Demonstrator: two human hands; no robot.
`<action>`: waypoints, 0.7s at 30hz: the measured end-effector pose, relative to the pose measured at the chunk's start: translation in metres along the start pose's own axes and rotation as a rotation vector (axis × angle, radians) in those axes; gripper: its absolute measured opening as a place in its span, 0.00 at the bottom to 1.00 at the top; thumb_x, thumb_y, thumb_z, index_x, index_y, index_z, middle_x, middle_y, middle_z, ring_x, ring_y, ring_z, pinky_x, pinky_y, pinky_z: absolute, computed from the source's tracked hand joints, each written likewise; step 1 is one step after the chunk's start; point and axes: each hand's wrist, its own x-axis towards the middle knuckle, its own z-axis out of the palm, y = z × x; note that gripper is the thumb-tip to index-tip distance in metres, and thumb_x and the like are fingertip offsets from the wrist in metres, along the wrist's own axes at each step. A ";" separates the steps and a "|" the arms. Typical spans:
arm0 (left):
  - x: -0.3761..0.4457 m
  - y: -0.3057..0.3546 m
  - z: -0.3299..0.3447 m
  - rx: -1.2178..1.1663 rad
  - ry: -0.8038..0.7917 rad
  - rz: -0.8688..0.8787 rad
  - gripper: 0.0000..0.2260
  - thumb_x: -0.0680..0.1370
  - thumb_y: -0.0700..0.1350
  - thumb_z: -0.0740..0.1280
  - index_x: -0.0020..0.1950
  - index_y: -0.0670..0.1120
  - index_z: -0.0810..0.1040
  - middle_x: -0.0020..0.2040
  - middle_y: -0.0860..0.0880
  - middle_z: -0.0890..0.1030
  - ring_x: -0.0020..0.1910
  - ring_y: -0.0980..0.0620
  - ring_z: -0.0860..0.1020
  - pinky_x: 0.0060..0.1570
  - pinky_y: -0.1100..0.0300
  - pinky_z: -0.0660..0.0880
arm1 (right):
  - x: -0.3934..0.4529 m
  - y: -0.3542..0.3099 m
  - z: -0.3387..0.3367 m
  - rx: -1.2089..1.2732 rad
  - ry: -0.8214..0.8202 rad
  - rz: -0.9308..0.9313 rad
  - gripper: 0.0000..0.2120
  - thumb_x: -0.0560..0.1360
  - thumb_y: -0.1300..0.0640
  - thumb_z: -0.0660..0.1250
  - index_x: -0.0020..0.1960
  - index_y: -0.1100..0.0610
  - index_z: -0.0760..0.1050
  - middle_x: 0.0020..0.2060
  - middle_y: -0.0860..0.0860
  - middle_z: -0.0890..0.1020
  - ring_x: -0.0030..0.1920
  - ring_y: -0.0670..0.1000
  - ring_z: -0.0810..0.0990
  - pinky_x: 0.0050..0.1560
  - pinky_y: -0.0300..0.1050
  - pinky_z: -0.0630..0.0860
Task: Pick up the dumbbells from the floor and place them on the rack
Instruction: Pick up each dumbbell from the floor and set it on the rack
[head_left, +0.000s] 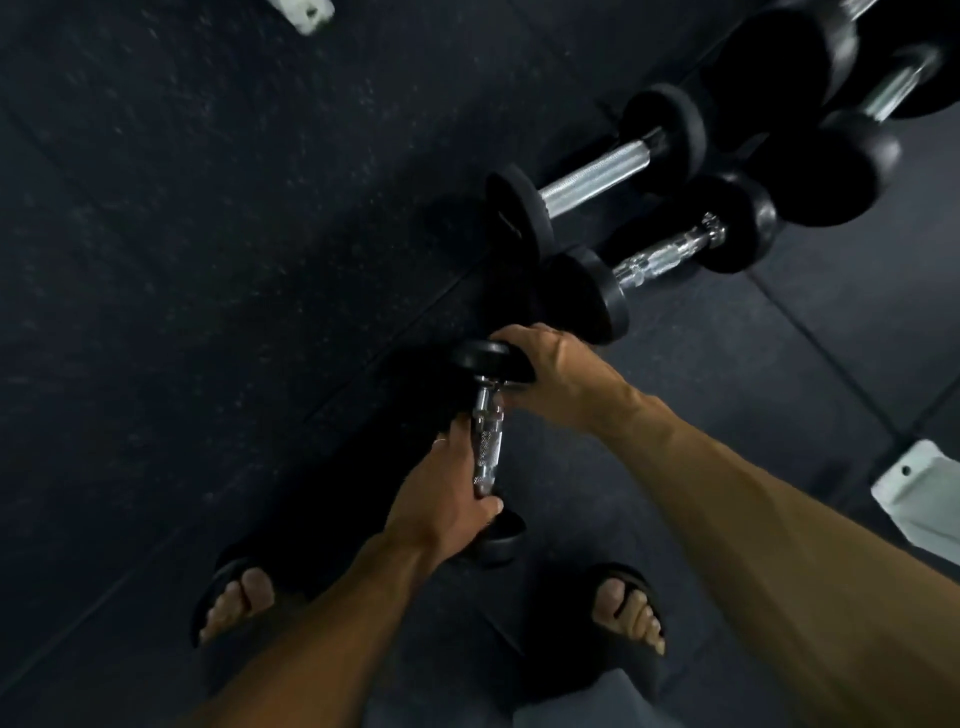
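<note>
A small black dumbbell (488, 441) with a chrome knurled handle lies between my feet, pointing away from me. My left hand (441, 499) is wrapped around its handle near the close head. My right hand (556, 374) grips the far head from the right side. Whether the dumbbell rests on the floor or is lifted, I cannot tell. Beyond it a second dumbbell (660, 260) and a third, longer dumbbell (597, 176) lie side by side on the dark rubber floor. No rack shelf shows clearly.
More large black dumbbells (831, 156) crowd the upper right corner. A white metal foot (919, 499) stands at the right edge, another white metal foot (309, 13) at the top. My sandalled left foot (234, 597) and right foot (628, 613) flank the dumbbell.
</note>
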 end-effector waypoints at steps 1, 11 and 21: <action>0.002 0.000 0.002 -0.027 -0.005 -0.005 0.37 0.69 0.46 0.76 0.71 0.51 0.57 0.61 0.47 0.75 0.57 0.48 0.78 0.55 0.60 0.74 | 0.002 0.002 0.002 0.012 0.019 -0.015 0.22 0.69 0.52 0.73 0.62 0.48 0.74 0.53 0.51 0.79 0.53 0.54 0.79 0.56 0.55 0.77; -0.001 0.006 -0.005 -0.055 -0.016 -0.003 0.36 0.70 0.42 0.73 0.70 0.52 0.56 0.54 0.46 0.79 0.50 0.47 0.80 0.52 0.50 0.79 | -0.001 0.009 -0.002 0.098 0.046 -0.045 0.20 0.71 0.55 0.74 0.62 0.52 0.75 0.50 0.49 0.82 0.51 0.49 0.81 0.53 0.46 0.79; -0.081 0.072 -0.087 0.032 0.022 -0.017 0.35 0.70 0.43 0.73 0.72 0.51 0.57 0.57 0.45 0.79 0.55 0.45 0.78 0.56 0.51 0.75 | -0.059 -0.062 -0.090 0.122 0.097 -0.084 0.22 0.70 0.55 0.75 0.63 0.51 0.75 0.50 0.51 0.83 0.53 0.53 0.81 0.55 0.51 0.77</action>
